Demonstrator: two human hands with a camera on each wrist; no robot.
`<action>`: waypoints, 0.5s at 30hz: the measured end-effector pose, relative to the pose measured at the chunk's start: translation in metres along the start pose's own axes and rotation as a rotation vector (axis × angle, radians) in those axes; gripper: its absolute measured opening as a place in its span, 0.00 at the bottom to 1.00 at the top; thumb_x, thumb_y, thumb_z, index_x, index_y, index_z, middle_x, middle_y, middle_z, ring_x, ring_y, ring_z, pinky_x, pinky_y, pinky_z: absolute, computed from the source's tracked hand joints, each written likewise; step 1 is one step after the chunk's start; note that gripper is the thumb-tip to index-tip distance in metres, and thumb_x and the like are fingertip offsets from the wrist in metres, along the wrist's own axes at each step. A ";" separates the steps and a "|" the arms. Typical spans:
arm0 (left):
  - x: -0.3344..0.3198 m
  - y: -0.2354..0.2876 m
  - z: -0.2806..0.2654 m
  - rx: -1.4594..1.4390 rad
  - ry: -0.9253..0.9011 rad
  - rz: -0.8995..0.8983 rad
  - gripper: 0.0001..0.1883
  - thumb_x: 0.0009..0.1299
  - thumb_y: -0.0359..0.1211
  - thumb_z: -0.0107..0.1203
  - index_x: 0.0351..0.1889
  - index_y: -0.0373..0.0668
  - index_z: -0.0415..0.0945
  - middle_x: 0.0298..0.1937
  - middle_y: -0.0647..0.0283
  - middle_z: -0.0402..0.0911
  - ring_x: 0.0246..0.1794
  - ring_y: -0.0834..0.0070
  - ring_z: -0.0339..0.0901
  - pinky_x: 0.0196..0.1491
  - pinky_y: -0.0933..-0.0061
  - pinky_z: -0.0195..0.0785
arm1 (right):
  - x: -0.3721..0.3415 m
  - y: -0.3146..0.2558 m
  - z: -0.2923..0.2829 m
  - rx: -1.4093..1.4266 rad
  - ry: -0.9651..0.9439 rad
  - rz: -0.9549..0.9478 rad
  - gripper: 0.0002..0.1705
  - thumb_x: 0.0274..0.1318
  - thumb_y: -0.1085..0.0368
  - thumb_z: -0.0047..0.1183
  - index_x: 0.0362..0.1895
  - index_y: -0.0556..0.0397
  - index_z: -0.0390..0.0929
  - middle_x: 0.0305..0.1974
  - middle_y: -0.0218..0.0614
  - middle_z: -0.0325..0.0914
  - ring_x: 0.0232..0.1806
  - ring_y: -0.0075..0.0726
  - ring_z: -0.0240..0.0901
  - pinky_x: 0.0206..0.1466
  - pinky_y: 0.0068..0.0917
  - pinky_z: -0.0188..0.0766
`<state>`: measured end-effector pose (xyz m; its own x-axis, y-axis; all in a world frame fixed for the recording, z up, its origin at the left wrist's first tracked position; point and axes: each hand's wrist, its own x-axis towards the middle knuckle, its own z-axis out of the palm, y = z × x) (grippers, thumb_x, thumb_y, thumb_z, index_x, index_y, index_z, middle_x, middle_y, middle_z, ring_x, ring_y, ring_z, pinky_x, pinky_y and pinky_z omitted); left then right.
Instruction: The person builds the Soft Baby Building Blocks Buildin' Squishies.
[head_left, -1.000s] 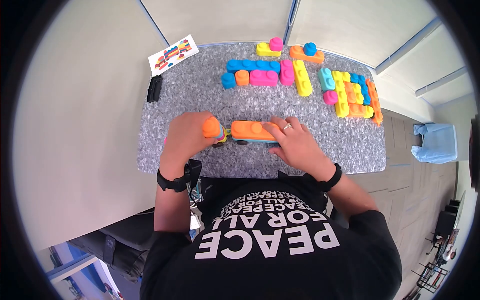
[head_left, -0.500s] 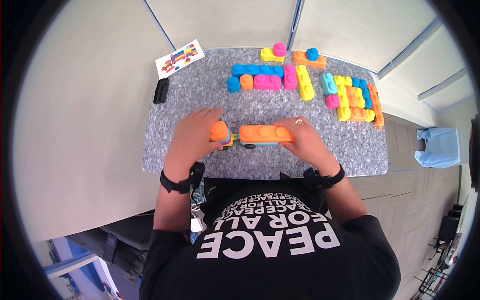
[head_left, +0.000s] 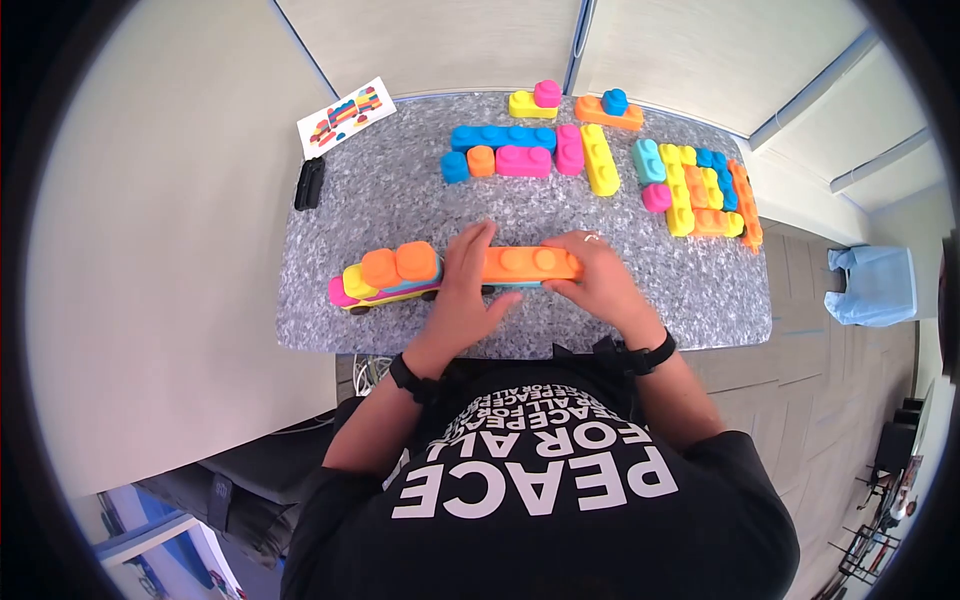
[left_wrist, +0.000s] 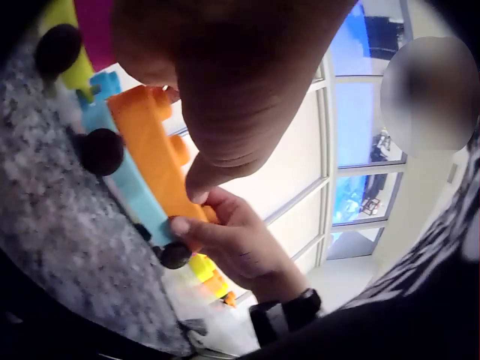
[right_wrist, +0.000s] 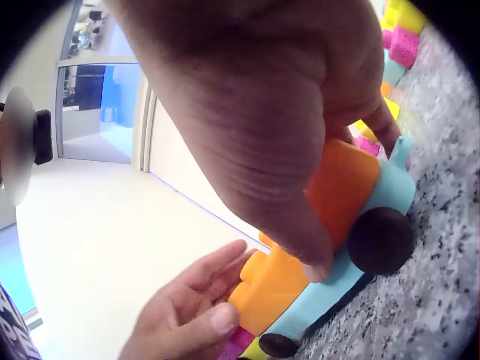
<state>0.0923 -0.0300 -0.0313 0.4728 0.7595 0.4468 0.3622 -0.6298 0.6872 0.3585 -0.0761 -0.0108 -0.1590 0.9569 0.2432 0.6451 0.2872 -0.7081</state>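
On the tabletop stands a wheeled toy wagon with a light blue base (left_wrist: 139, 191) and a long orange block (head_left: 520, 263) on top. My right hand (head_left: 598, 285) grips its right end, thumb on the near side and fingers across the far side. At the wagon's left end my left hand (head_left: 465, 290) is held with fingers straight and thumb apart, hiding the coupling in the head view. Left of it is the toy truck (head_left: 385, 275), a yellow and magenta wheeled base carrying two orange blocks and a yellow one. Black wheels (right_wrist: 380, 241) touch the table.
Blue, orange, pink and yellow blocks (head_left: 503, 138) lie in rows at the back. A cluster of mostly yellow and orange blocks (head_left: 708, 195) lies at the right. A picture card (head_left: 346, 117) and a black case (head_left: 309, 184) are at the back left edge.
My left hand has let go of the truck and moved right to the wagon's left end, uncovering the truck. My right hand has shifted from the wagon's top to grip its right end.
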 end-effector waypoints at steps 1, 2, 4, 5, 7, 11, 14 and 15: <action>0.001 -0.007 -0.003 -0.021 -0.039 -0.021 0.50 0.69 0.31 0.80 0.88 0.40 0.67 0.84 0.47 0.75 0.85 0.44 0.71 0.86 0.45 0.64 | 0.001 -0.002 0.001 0.012 0.004 0.011 0.35 0.52 0.69 0.83 0.66 0.52 0.87 0.60 0.46 0.90 0.64 0.63 0.84 0.71 0.52 0.79; 0.003 -0.014 -0.006 -0.041 -0.077 -0.042 0.49 0.69 0.30 0.80 0.88 0.40 0.67 0.83 0.48 0.76 0.85 0.44 0.72 0.86 0.46 0.65 | 0.002 -0.003 0.002 0.024 0.008 0.021 0.34 0.52 0.69 0.83 0.65 0.52 0.88 0.60 0.46 0.90 0.64 0.63 0.83 0.71 0.52 0.79; 0.009 -0.025 -0.010 -0.059 -0.120 -0.028 0.48 0.69 0.28 0.79 0.87 0.40 0.68 0.80 0.48 0.78 0.83 0.44 0.73 0.84 0.46 0.66 | 0.003 -0.002 0.004 0.027 0.013 0.031 0.34 0.52 0.68 0.84 0.65 0.52 0.88 0.60 0.46 0.89 0.64 0.63 0.83 0.71 0.52 0.79; 0.011 -0.029 -0.011 -0.067 -0.140 -0.021 0.48 0.68 0.27 0.79 0.87 0.40 0.68 0.79 0.48 0.79 0.82 0.45 0.74 0.84 0.46 0.67 | 0.004 -0.001 0.005 0.029 0.014 0.035 0.34 0.51 0.68 0.84 0.64 0.52 0.88 0.59 0.46 0.89 0.64 0.63 0.83 0.72 0.52 0.79; 0.014 -0.035 -0.008 -0.093 -0.098 0.000 0.46 0.70 0.26 0.78 0.86 0.40 0.69 0.79 0.48 0.78 0.81 0.45 0.74 0.83 0.47 0.67 | 0.006 -0.001 0.008 0.019 0.030 0.032 0.34 0.51 0.68 0.84 0.65 0.52 0.88 0.59 0.46 0.89 0.64 0.63 0.84 0.71 0.52 0.79; 0.011 -0.030 0.005 -0.096 0.032 0.023 0.43 0.73 0.24 0.72 0.87 0.39 0.67 0.82 0.44 0.72 0.83 0.43 0.70 0.86 0.47 0.62 | 0.014 0.005 0.006 -0.025 0.054 0.020 0.35 0.52 0.68 0.84 0.66 0.51 0.87 0.59 0.45 0.89 0.64 0.63 0.84 0.71 0.52 0.79; 0.005 -0.026 0.025 -0.061 0.139 0.018 0.43 0.76 0.22 0.67 0.89 0.37 0.62 0.86 0.40 0.65 0.86 0.41 0.65 0.88 0.46 0.57 | 0.015 0.006 0.004 -0.028 0.077 0.021 0.36 0.53 0.68 0.84 0.67 0.50 0.87 0.58 0.44 0.88 0.63 0.61 0.84 0.67 0.50 0.80; 0.003 -0.026 0.029 -0.055 0.152 0.027 0.43 0.76 0.22 0.66 0.89 0.36 0.60 0.86 0.40 0.65 0.87 0.40 0.64 0.89 0.45 0.57 | 0.015 0.007 0.004 -0.029 0.077 0.018 0.36 0.54 0.68 0.84 0.67 0.50 0.87 0.60 0.44 0.88 0.64 0.60 0.85 0.67 0.50 0.80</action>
<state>0.1073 -0.0158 -0.0643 0.3531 0.7609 0.5444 0.3040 -0.6436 0.7024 0.3572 -0.0593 -0.0150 -0.0901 0.9554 0.2811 0.6689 0.2671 -0.6936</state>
